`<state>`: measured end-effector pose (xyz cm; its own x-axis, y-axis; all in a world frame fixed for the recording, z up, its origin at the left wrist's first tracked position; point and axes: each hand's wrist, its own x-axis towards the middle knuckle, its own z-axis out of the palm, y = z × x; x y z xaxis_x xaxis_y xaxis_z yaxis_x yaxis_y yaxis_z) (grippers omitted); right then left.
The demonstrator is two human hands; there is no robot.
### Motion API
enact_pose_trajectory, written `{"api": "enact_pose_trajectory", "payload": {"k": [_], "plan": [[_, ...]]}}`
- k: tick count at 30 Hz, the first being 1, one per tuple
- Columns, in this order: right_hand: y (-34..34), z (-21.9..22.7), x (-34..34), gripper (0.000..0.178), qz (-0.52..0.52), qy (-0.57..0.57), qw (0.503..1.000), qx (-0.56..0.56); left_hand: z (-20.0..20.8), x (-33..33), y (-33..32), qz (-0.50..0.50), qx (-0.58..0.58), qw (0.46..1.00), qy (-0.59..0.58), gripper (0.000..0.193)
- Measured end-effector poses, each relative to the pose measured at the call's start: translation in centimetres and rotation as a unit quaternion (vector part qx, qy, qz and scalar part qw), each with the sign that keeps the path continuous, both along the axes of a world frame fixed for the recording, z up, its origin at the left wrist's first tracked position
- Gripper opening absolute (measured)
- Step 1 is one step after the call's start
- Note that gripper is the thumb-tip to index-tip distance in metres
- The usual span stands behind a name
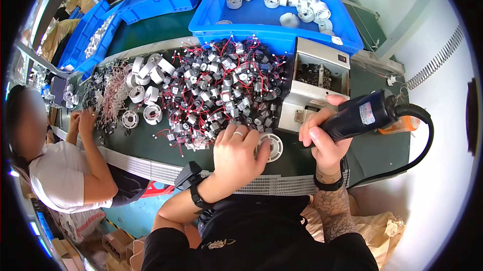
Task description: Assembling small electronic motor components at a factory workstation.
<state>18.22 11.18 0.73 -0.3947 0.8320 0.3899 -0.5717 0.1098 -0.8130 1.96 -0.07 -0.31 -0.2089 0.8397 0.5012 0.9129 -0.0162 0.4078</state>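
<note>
My right hand (325, 137) grips a black electric screwdriver (363, 115), its thick cord curving down to the right. The tool lies nearly level over the table, and its tip is hidden by my fingers. Just behind that hand stands a silver screw feeder (288, 116) with dark screws in its tray. My left hand (236, 156) is palm down at the near edge of a heap of small motors (221, 90) with red wires. Its thumb is spread beside a round white plastic housing (275, 148); the other fingertips bend out of sight.
Behind the heap, a blue bin (201, 30) holds white housings. More white housings (152, 113) lie left of the heap, near bundles of pale wires (114, 92). A co-worker (70, 170) works with both hands at far left. A coiled cable (436, 59) hangs at the right wall.
</note>
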Motion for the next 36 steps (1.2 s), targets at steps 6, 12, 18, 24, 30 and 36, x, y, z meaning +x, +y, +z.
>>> {"api": "enact_pose_trajectory", "payload": {"k": [6,12,18,24,30,36], "plan": [[0.1,0.0,0.2,0.063,-0.012,0.001,1.000,0.001,2.4,-3.0,0.2,-0.038,-0.077,0.996,-0.008,0.022],[0.1,-0.1,0.1,0.061,-0.011,-0.003,1.000,0.008,3.3,-12.3,8.2,0.100,0.075,0.989,0.078,0.016],[0.3,0.3,0.2,0.060,-0.022,-0.003,1.000,0.012,2.9,-14.1,12.1,0.031,0.024,0.999,0.000,0.015],[0.5,0.2,0.5,0.061,-0.038,0.004,0.999,0.013,7.1,-11.7,8.3,0.060,0.136,0.988,-0.051,0.009],[1.0,1.0,1.1,0.064,-0.066,0.022,0.997,0.029,7.9,-7.0,3.4,-0.098,0.070,0.992,-0.025,0.010],[1.7,2.5,0.9,0.066,-0.093,0.046,0.992,0.071,3.8,-3.5,1.1,-0.244,-0.036,0.952,-0.179,0.019]]}}
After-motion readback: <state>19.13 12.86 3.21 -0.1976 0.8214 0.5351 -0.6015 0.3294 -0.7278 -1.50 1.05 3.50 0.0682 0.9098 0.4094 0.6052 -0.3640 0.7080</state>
